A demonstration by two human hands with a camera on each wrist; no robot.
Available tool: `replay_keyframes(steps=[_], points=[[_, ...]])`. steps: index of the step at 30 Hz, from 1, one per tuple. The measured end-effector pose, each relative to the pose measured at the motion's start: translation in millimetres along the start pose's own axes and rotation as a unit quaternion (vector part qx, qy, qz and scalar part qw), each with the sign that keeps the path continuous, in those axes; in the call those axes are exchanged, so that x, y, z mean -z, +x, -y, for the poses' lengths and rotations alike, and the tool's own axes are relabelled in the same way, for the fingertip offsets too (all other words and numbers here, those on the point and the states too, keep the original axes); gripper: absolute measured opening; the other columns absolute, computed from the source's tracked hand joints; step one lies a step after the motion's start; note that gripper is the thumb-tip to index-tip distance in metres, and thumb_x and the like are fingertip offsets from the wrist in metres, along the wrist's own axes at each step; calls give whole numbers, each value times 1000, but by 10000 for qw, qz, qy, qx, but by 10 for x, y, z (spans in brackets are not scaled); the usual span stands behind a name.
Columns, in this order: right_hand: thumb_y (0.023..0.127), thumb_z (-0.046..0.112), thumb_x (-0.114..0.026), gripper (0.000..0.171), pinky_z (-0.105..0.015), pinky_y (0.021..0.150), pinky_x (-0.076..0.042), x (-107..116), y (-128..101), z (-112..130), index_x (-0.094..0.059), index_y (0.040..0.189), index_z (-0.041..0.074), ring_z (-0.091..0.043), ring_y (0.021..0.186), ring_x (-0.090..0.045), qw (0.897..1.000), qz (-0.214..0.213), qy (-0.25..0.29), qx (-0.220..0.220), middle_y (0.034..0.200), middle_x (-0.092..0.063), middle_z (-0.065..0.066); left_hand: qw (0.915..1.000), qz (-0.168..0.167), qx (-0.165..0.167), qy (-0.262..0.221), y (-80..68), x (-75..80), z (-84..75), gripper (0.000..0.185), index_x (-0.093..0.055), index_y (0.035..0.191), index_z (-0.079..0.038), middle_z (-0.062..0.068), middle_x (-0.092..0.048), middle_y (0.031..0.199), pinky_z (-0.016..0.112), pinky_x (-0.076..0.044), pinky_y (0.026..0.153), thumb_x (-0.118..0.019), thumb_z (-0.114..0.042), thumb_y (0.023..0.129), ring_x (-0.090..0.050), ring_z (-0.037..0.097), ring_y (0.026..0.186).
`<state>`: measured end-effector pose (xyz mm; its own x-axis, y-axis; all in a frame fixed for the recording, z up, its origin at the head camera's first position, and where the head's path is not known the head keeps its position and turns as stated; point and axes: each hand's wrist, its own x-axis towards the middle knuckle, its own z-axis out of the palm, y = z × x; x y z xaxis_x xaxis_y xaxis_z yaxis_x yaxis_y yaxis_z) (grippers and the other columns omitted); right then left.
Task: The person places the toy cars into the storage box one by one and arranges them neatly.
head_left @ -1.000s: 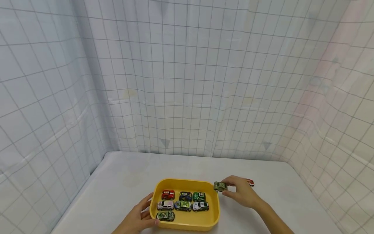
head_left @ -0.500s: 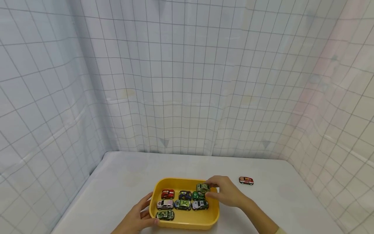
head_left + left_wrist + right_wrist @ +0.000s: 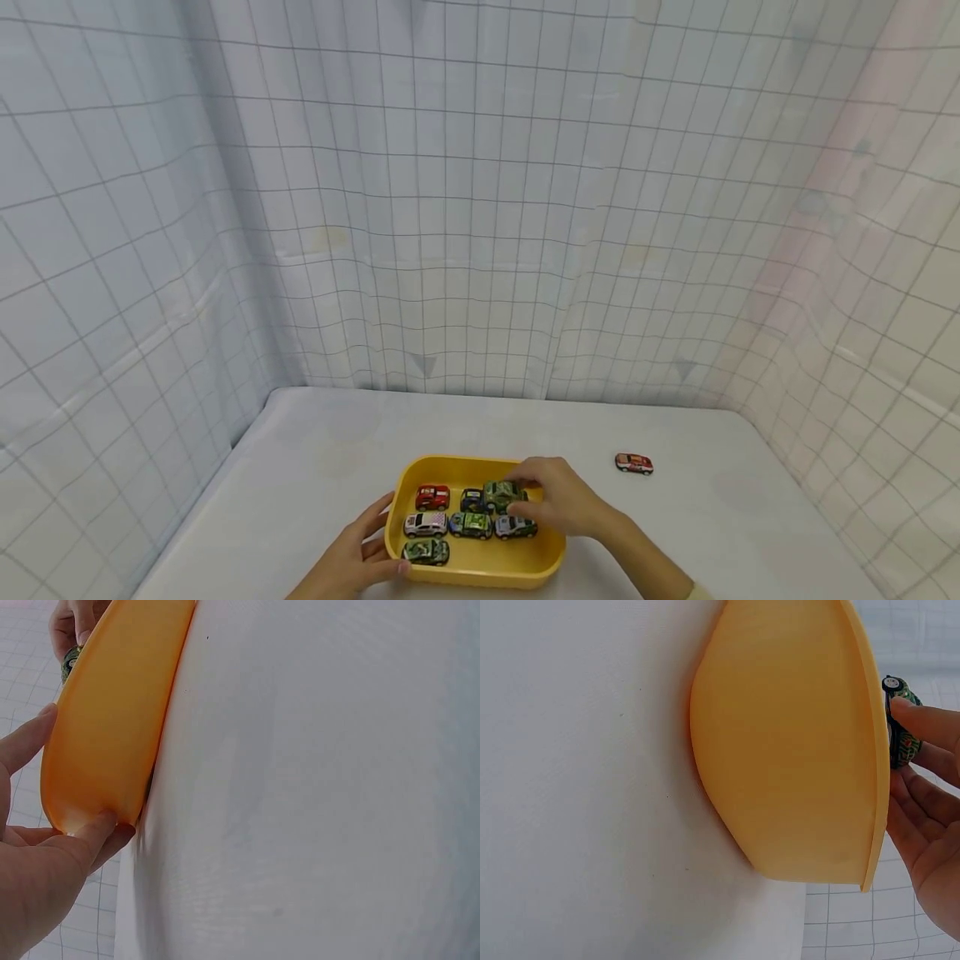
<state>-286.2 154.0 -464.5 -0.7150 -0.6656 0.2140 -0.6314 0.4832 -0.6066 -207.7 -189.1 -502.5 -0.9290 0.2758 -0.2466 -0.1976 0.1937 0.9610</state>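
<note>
My right hand (image 3: 564,498) pinches a green camouflage toy car (image 3: 501,495) between thumb and fingers, over the back right part of a yellow tray (image 3: 498,560). In the right wrist view this car (image 3: 906,724) shows just above the tray's rim. My left hand (image 3: 347,557) holds the tray at its front left corner, the thumb on the front wall and the fingers against the left end. Inside sit a red car (image 3: 432,498), a blue car (image 3: 471,499), a white-and-pink car (image 3: 425,524), a lime-green car (image 3: 471,525), a white-and-green car (image 3: 514,527) and another camouflage car (image 3: 425,551).
A red-and-white toy car (image 3: 634,463) lies on the white table (image 3: 705,500), right of the tray. White gridded curtains (image 3: 480,250) enclose the table at the back and both sides.
My right hand has carried the camouflage car leftward, from outside the tray's right rim to above the cars inside, covering the green one. My left hand stays at the corner.
</note>
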Motion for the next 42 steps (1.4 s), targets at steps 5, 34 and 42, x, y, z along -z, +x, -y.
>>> replay_keyframes(steps=[5, 34, 42], points=[[92, 26, -81, 27, -37, 82, -61, -51, 29, 4, -76, 116, 13, -14, 91, -66, 10000, 54, 77, 17, 104, -69, 14, 10000, 8, -40, 48, -11, 9, -11, 109, -12, 163, 3, 43, -23, 156, 42, -58, 94, -86, -24, 88, -55, 47, 129], [82, 31, -91, 32, -12, 72, -52, -475, 147, 199, -82, 106, 13, 6, 84, -61, 9947, 775, -661, 123, 98, -74, 16, 9991, 254, -198, -287, -35, 1, -8, 105, -7, 163, 5, 44, -20, 157, 42, -57, 96, -81, -23, 94, -53, 46, 132], [82, 32, -91, 28, -6, 66, -47, -587, 170, 186, -83, 103, 15, 10, 78, -59, 9902, 806, -994, 561, 95, -73, 17, 9985, 311, -291, -344, -35, 0, -5, 104, -7, 163, 4, 43, -21, 157, 40, -57, 97, -80, -23, 94, -54, 44, 131]])
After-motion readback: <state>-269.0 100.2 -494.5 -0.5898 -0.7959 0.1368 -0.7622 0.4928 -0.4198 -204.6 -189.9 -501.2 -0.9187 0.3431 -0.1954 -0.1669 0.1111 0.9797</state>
